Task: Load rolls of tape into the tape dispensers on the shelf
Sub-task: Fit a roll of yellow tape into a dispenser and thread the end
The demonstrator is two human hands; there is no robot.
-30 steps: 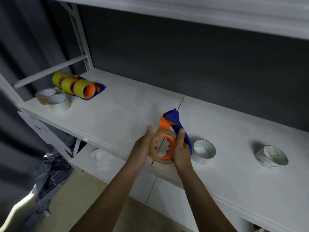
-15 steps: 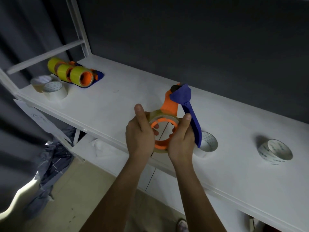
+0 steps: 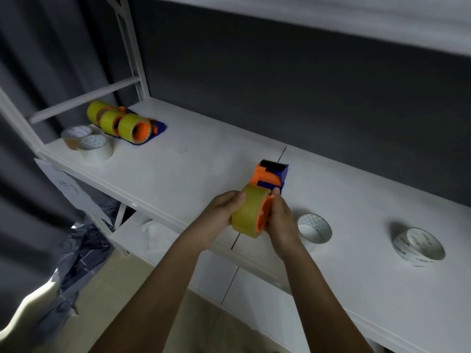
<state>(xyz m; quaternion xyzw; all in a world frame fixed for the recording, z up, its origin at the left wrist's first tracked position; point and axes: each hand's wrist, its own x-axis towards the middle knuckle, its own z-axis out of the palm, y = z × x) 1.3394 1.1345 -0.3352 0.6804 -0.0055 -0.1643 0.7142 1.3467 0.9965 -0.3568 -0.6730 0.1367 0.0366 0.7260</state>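
An orange and blue tape dispenser (image 3: 270, 175) is held over the front of the white shelf (image 3: 193, 159), its head pointing away from me. A yellowish tape roll (image 3: 248, 212) sits on its orange hub. My left hand (image 3: 224, 211) grips the roll's left side. My right hand (image 3: 279, 215) holds the hub side, thumb by the blue frame. Three dispensers with yellow rolls (image 3: 122, 122) lie at the shelf's far left.
Two loose rolls (image 3: 88, 141) stand at the left end of the shelf. Two white rolls (image 3: 314, 228) (image 3: 418, 247) lie on the shelf to the right of my hands. A white upright post (image 3: 132, 52) rises at the back left. Crumpled plastic (image 3: 76, 250) lies on the floor.
The dispenser has turned from facing me with its open hub to lying edge-on with its head pointing away. Both hands shifted lower and to the right with it.
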